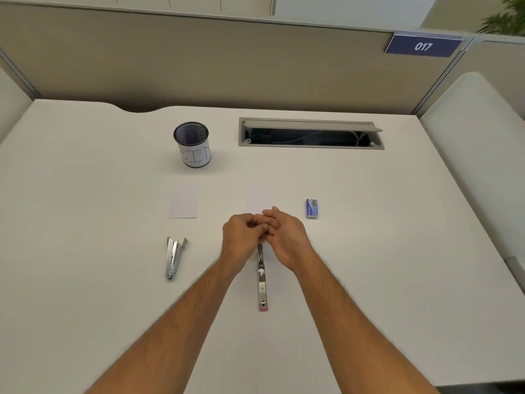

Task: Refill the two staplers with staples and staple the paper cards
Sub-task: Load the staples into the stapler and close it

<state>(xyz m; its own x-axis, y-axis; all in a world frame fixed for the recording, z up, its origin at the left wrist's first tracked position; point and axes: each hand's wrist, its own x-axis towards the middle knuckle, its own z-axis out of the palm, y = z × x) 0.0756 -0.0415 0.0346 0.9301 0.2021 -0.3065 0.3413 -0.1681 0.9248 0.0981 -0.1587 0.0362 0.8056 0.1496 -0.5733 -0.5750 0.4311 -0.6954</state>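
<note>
left hand (241, 234) and right hand (284, 237) meeting, fingers curling — held item too small to tell | open stapler (262, 280) lying directly beneath — long axis running toward the person

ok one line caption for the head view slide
Both hands meet over the opened stapler, a second stapler, two cards and a staple box nearby.

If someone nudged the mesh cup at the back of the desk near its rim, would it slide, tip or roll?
The mesh cup stands upright, taller than wide, and looks empty, so it is probably light. A nudge near the rim would likely tip it; one low down would more likely slide it on the smooth desk. Once tipped, its round wall would probably roll.
</note>
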